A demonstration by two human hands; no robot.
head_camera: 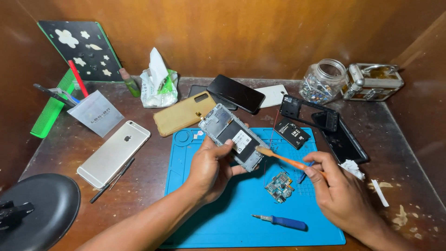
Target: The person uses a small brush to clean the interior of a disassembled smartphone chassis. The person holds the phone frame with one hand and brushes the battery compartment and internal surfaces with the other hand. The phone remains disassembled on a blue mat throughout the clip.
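Note:
My left hand grips an opened phone body, back cover off, tilted up above a blue work mat. My right hand holds an orange-handled toothbrush, whose bristle head touches the lower right edge of the phone body. A small circuit board lies on the mat between my hands, and a blue-handled screwdriver lies nearer to me.
On the brown desk lie a silver phone, a gold phone, a black phone, a black frame and a battery. A glass jar, metal case, tissue pack, green comb and black round stand surround them.

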